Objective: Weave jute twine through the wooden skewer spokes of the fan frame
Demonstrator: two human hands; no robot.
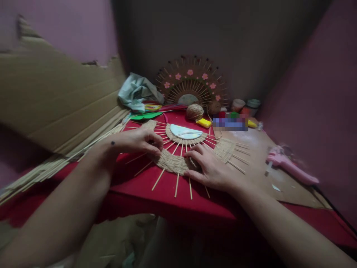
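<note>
A half-round fan of thin sticks and woven twine lies on the red cloth. A pale blue half-disc sits at its centre, with the sticks spreading out toward me. My left hand is closed at the left part of the outer twine band, thumb and forefinger together; whatever is between them is too small to make out. On the right part of the same band rests my right hand, its thumb at the outer edge and its fingers at the inner edge, gripping the weave.
A finished-looking fan with pink flowers stands at the back. Before it lie a twine ball, a yellow block and a crumpled cloth. A pink glue gun rests on the board at right; cardboard stands at left.
</note>
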